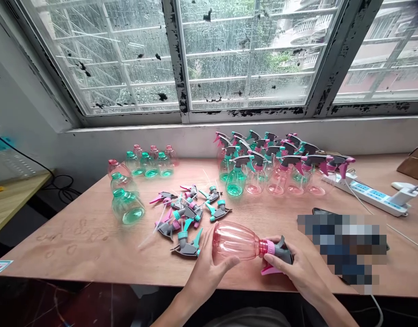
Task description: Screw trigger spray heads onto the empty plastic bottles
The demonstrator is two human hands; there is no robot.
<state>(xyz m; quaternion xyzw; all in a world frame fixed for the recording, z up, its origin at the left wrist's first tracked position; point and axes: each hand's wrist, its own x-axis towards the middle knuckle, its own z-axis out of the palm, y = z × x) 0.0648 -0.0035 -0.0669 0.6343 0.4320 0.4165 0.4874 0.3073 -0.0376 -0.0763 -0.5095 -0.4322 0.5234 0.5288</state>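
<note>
A clear pink spray bottle [236,241] lies on its side in the air above the table's front part, its neck toward the right. My left hand [209,263] is wrapped round the bottle's base end. At the neck, my right hand [291,263] grips the grey and pink trigger spray head [280,252], whose pink collar sits on the bottle's neck. Whether the collar is fully tightened cannot be seen. Just left of my left hand lies a pile of loose trigger spray heads [186,211], grey with pink or teal parts, some with thin clear tubes.
Several bottles with spray heads [236,179] stand in rows at the back. Headless green and pink bottles [127,206] stand at the left. On the right are a white power strip [369,193], a cable and a dark, pixelated device [348,247]. A window is behind the table [76,245].
</note>
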